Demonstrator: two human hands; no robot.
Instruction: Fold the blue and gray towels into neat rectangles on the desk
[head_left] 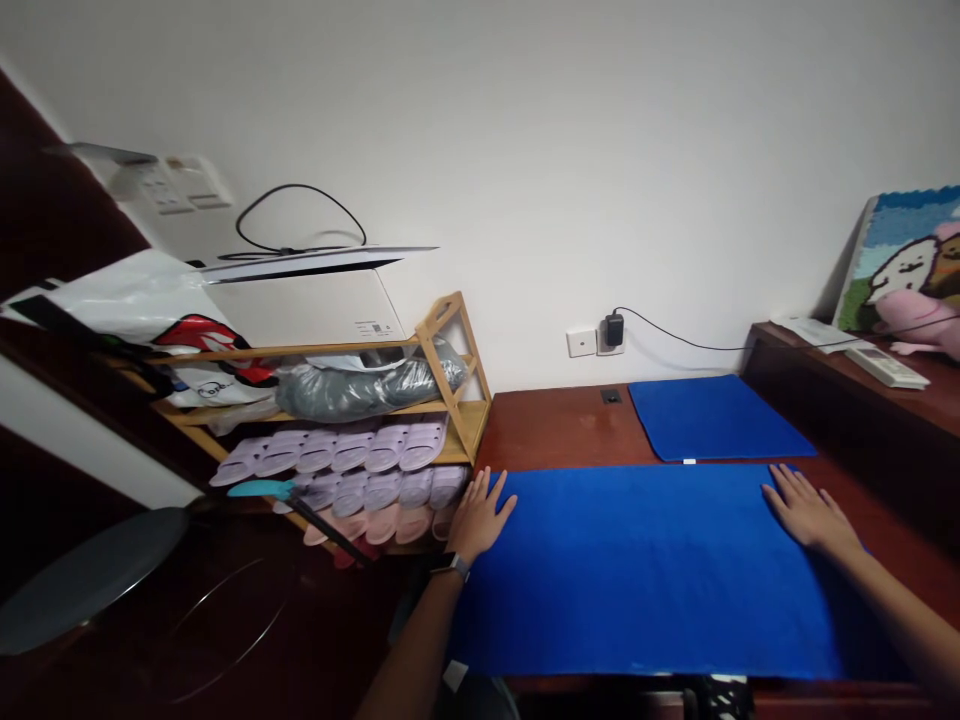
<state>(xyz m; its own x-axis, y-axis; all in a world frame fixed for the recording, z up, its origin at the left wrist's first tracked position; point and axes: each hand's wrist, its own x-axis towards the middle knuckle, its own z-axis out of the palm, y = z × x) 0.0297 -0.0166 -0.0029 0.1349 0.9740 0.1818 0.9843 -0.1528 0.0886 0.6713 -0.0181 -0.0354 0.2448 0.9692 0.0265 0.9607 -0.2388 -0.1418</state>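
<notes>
A large blue cloth (645, 570) lies spread over the reddish-brown desk (540, 425). My left hand (480, 518) rests at its upper left corner, fingers apart, a watch on the wrist. At the upper right part of the same cloth, my right hand (814, 510) lies flat with its fingers stretched. Neither hand grips anything. Behind the large cloth is a smaller blue cloth (716, 415), also laid flat, a narrow strip of desk between them at the left.
A wooden rack (469, 375) left of the desk holds purple slippers (352, 450), bags and a white box (307, 308). A black charger (614, 329) is plugged into the wall. On the right ledge are a remote (885, 366), pink plush toy (919, 320) and picture (900, 240).
</notes>
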